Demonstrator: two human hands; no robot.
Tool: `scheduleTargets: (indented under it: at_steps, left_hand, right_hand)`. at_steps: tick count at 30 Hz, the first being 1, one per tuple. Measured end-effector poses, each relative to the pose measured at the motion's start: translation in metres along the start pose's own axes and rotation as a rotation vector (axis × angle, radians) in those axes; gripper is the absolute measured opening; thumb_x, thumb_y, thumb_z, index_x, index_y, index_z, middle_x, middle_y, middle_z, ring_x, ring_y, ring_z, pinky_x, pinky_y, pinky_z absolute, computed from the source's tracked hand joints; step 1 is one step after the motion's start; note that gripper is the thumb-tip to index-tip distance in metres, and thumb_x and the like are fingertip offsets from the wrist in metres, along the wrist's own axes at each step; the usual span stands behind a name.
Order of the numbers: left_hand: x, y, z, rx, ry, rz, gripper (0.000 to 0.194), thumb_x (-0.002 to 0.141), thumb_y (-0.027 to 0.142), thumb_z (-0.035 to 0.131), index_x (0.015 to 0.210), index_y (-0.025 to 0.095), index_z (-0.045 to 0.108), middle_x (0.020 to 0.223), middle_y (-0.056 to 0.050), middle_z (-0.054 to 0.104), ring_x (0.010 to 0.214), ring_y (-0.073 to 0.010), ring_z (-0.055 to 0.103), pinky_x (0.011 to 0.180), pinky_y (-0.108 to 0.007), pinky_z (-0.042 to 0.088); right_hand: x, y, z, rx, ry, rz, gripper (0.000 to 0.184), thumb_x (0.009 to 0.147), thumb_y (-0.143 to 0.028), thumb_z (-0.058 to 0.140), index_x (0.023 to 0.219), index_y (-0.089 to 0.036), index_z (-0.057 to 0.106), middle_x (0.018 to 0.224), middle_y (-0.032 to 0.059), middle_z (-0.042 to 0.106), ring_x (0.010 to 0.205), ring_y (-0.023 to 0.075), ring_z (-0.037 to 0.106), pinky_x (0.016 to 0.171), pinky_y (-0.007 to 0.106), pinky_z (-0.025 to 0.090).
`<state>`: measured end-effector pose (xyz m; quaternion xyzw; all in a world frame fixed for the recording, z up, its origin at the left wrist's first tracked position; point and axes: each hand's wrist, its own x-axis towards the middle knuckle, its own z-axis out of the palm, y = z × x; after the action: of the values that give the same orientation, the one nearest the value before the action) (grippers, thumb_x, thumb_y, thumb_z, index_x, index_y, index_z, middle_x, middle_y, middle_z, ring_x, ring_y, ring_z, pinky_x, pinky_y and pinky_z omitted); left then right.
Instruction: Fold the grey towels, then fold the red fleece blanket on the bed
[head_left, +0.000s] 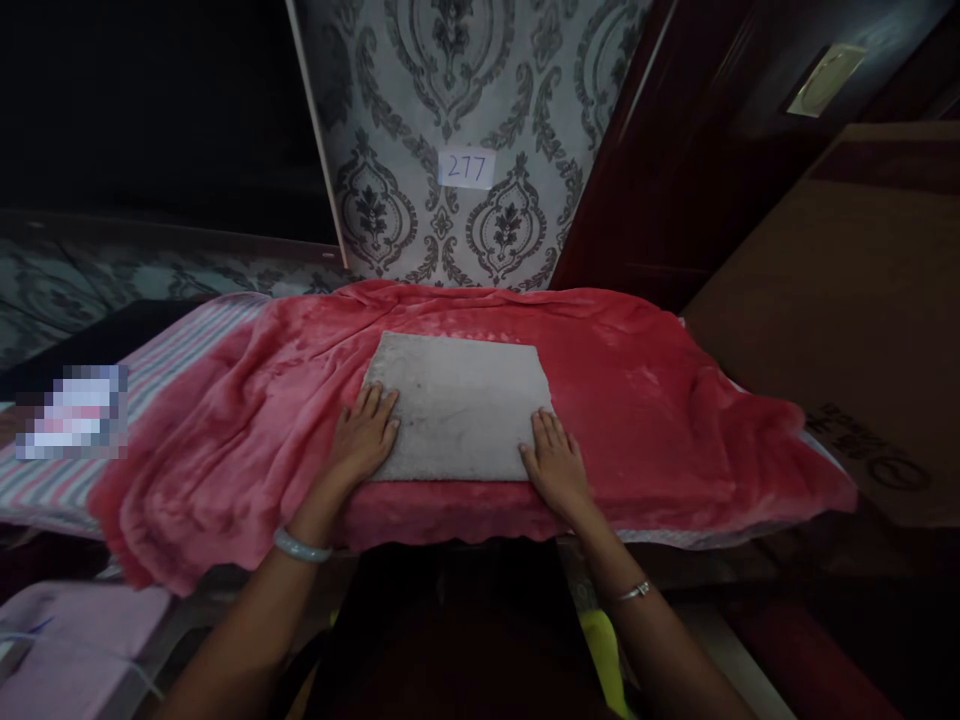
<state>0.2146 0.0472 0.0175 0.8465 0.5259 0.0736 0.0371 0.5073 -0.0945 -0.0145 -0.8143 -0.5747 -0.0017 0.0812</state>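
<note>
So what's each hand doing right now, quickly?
Left hand: open, laid on the left edge of the gray cloth, not grasping it.
Right hand: open, laid at the cloth's right edge, also not grasping.

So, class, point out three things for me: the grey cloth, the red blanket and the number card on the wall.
Grey cloth (463,410), head view: middle of its upper face.
Red blanket (637,425), head view: bare stretch right of the cloth.
Number card (466,168), head view: middle of its written face.

Dark clothing (457,640), rounded pale-blue bangle (301,547) left of the clothing, slim silver-toned bracelet (634,591) with raised detail right of it
</note>
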Motion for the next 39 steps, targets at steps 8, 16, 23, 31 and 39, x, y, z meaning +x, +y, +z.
scheduleTargets:
  at_steps: [8,16,23,31,39]
  left_hand:
    - [0.003,-0.007,0.008,-0.103,0.048,0.011,0.057,0.101,0.037,0.034,0.156,0.022,0.037,0.168,-0.01,0.023,0.156,-0.0299,0.017,0.122,-0.057,0.027]
    - [-0.014,-0.041,0.024,-0.377,0.282,0.065,0.051,0.098,0.03,0.034,0.143,0.015,0.053,0.161,-0.012,0.038,0.15,-0.0242,0.034,0.125,-0.048,0.029]
    - [-0.044,-0.028,0.029,-0.21,0.29,0.12,0.052,0.099,0.026,0.033,0.146,0.016,0.051,0.156,-0.012,0.046,0.148,-0.0279,0.038,0.12,-0.053,0.036]
    - [-0.043,-0.027,0.027,-0.161,0.276,0.112,0.052,0.1,0.026,0.03,0.147,0.014,0.05,0.157,-0.012,0.045,0.148,-0.0268,0.038,0.122,-0.05,0.034]
    - [-0.042,-0.027,0.031,-0.167,0.298,0.103,0.051,0.1,0.025,0.031,0.146,0.015,0.052,0.157,-0.01,0.046,0.148,-0.0253,0.038,0.121,-0.049,0.036]
  right_hand:
    - [-0.007,0.024,0.007,0.042,0.038,0.045,0.062,0.101,-0.037,0.026,0.158,-0.016,0.032,0.166,0.0112,0.026,0.154,0.0249,0.02,0.12,0.052,0.025]
    - [-0.008,-0.082,-0.022,0.169,0.113,-0.344,0.06,0.099,-0.032,0.036,0.156,-0.013,0.036,0.165,0.0139,0.027,0.154,0.0258,0.021,0.123,0.051,0.021]
    - [-0.014,-0.162,-0.01,0.168,-0.05,-0.627,0.064,0.101,-0.041,0.043,0.156,-0.008,0.035,0.164,0.0141,0.028,0.154,0.026,0.021,0.124,0.048,0.02]
    - [-0.032,-0.104,0.006,0.069,-0.009,-0.383,0.065,0.101,-0.04,0.044,0.155,-0.004,0.036,0.163,0.0176,0.027,0.153,0.0287,0.024,0.124,0.047,0.019]
    - [-0.044,-0.057,-0.005,0.031,0.016,-0.211,0.062,0.1,-0.039,0.043,0.151,-0.004,0.044,0.16,0.0191,0.035,0.151,0.0312,0.029,0.122,0.049,0.023]
